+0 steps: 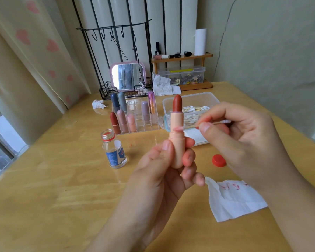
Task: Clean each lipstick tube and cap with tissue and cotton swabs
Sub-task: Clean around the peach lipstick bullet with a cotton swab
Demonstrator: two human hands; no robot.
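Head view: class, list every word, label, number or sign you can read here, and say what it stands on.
No text here can be read.
Small glass bottle: blue and white label with a red patch, print too blurred to read.
Clear storage box on the shelf: yellow strip, no legible print.
Tissue: red smears, not writing.

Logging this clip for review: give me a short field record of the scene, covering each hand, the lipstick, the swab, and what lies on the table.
left hand: grips the peach lipstick tube upright
lipstick: uncapped, red bullet extended
right hand: pinches a cotton swab
swab tip: pink-stained, touching the tube's collar
table: open glass bottle, its red cap apart, stained tissue, swab box, organizer of capped lipsticks
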